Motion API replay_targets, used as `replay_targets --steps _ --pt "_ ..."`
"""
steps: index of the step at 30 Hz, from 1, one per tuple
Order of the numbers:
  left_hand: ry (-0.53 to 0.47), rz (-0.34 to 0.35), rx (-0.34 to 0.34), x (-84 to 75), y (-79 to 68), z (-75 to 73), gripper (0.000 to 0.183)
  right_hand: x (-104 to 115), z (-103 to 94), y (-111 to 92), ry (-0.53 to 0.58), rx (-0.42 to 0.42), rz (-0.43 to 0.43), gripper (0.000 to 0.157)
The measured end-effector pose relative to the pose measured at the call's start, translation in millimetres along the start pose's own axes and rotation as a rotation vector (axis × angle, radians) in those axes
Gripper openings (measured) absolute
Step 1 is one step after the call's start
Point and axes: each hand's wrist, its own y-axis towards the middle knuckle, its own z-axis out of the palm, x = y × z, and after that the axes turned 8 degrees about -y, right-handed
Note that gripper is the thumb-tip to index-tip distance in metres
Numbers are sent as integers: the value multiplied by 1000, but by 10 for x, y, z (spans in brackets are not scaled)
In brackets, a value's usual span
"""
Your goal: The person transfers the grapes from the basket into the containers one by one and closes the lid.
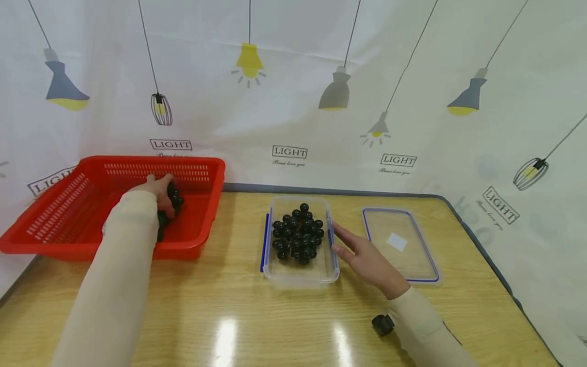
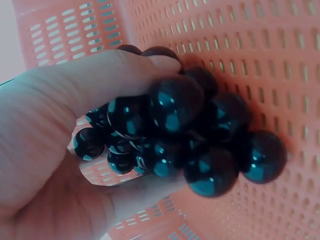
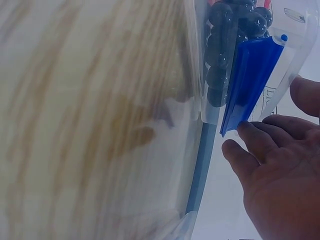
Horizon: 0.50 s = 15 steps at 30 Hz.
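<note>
My left hand (image 1: 159, 194) reaches into the red basket (image 1: 212, 204) and grips a bunch of shiny black grapes (image 2: 210, 170), thumb across one side and fingers around the other. In the left wrist view the bunch is close to the basket's perforated wall. A second bunch of black grapes (image 1: 298, 237) lies in a clear plastic container (image 1: 300, 279) at mid-table. Beside that container's right wall is my right hand (image 1: 367, 260), its fingers relaxed and extended. Fingertips are right at the blue side latch (image 3: 252, 80) in the right wrist view.
A clear lid (image 1: 385, 224) with a blue seal and a white label lies flat to the right of the container. Another blue latch (image 1: 265, 242) hangs off the container's left side. Behind the wooden table (image 1: 257, 326) stands a lamp-patterned curtain (image 1: 293, 92).
</note>
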Motion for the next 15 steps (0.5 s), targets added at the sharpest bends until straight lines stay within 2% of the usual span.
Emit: replay_targets --steps 8,15 --pt "22 -8 1 68 85 -1 84 -3 -8 -8 4 6 -14 57" --pt "51 47 0 57 2 -55 78 -10 -10 -15 -14 -4 -12 57"
